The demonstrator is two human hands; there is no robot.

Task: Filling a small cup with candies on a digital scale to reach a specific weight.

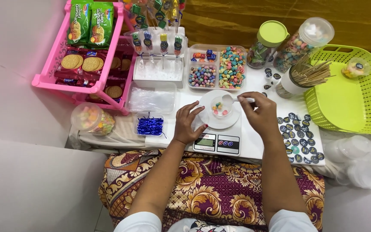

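A white digital kitchen scale (218, 139) sits in front of me with a small clear cup (220, 107) of pastel candies on its round platform. My right hand (260, 112) grips a white plastic spoon (232, 99), its bowl hovering over the cup. My left hand (189, 122) rests on the left rim of the scale's platform, fingers spread, holding nothing. Behind the scale stands a clear divided tray (216, 68) filled with colourful candies.
A pink rack (56, 73) of biscuit packs stands at left, with a candy tub (92, 118), a clear box (152, 99) and blue twist ties (150, 126) nearby. Two candy jars (297, 43), a cup of wooden skewers (305, 76), round stickers (299, 137) and a green basket (348, 92) lie to the right.
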